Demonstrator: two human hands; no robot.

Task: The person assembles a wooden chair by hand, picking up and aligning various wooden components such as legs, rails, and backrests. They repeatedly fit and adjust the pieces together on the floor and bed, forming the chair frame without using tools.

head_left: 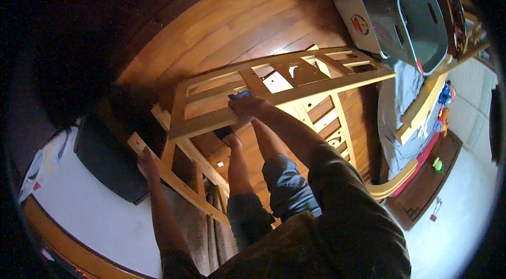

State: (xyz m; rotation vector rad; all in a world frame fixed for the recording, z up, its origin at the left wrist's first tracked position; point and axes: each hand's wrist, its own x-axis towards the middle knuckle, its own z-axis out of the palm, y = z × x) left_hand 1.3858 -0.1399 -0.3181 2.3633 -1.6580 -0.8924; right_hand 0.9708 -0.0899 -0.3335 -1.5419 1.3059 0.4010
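Observation:
A pale wooden frame with rails and slats (pixel 316 89) stands tilted across the floor before me, and a second slatted wooden part (pixel 327 121) shows beneath it. My right hand (pixel 246 109) is closed over the frame's near long rail. Just beyond that hand sits a small blue thing (pixel 240 95); whether the hand touches it I cannot tell. At lower left, my left hand (pixel 147 165) grips a long wooden board (pixel 182 184) near its far end. That board runs back toward my legs, past the frame's left corner.
Two grey plastic bins (pixel 421 26) stand at far right. Beside them is a mattress with a blue-grey sheet (pixel 400 105), with a wooden rail (pixel 421 110) over it. A black box-like object (pixel 108 160) lies at left. My feet are on the wooden floor (pixel 253 21) under the frame.

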